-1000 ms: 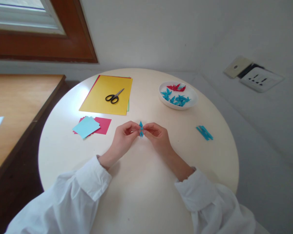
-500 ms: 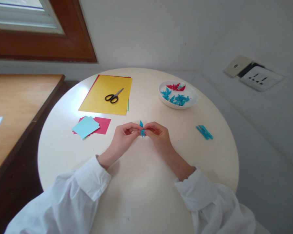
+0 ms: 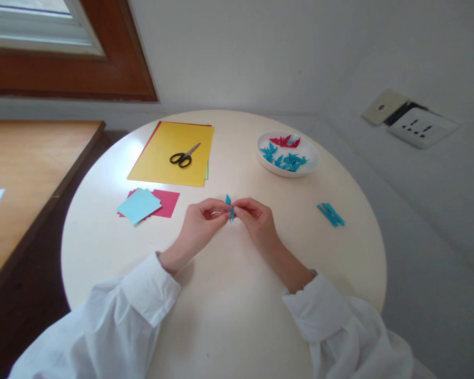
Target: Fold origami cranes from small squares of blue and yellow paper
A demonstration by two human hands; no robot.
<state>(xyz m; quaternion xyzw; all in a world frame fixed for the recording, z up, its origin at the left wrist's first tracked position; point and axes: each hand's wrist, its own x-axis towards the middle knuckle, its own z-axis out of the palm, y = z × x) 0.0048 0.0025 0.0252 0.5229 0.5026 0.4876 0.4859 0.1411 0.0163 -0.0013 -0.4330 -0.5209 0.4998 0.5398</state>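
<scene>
A tiny folded blue paper piece [image 3: 228,200] is pinched between my left hand [image 3: 200,223] and my right hand [image 3: 256,221], just above the middle of the round cream table [image 3: 229,305]. Both hands have their fingers closed on it, thumb and forefinger tips meeting. Only the pointed top and a bit of the lower edge of the paper show; my fingers hide the remainder. White sleeves cover both forearms.
A white bowl [image 3: 305,165] of small blue and red folded pieces sits at the back right. Blue folded strips [image 3: 331,214] lie to the right. Black scissors [image 3: 185,156] rest on yellow sheets [image 3: 169,158]. Light blue and red paper squares [image 3: 146,205] lie at the left. A wooden bench [image 3: 19,173] stands beside the table.
My fingertips have drawn closer together on the blue paper piece, covering more of its lower part. Both hands stay in the same place.
</scene>
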